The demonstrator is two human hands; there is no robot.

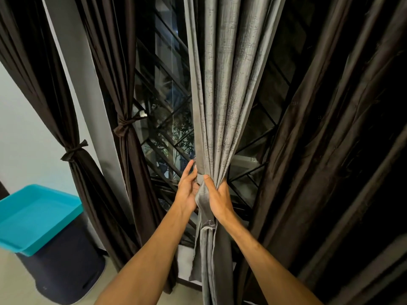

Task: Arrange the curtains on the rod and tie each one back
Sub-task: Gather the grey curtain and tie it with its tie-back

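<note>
Bin (63,260) with a teal lid (39,216) sits on the floor at far left, right against the first brown curtain (44,84), which is already cinched with a knotted tie (73,151). Next over, a second brown curtain (114,73) is tied too, its knot (123,127) a bit higher up. Between that and the middle you can see the dark window (163,106) with its diagonal grille, leaves outside.

Dead center is the grey curtain (224,84), bunched into tight pleats. Left hand (187,190) is against the bundle's left edge, fingers fairly straight and loosely spread, touching a grey band (200,179) wrapped round the gathered spot. Right hand (218,201) is closed around the bundle just below that, thumb pressing the front, the loose fabric tail hanging down between both forearms.

Off to the right, another brown curtain (330,150) hangs loose and wide, not gathered.
</note>
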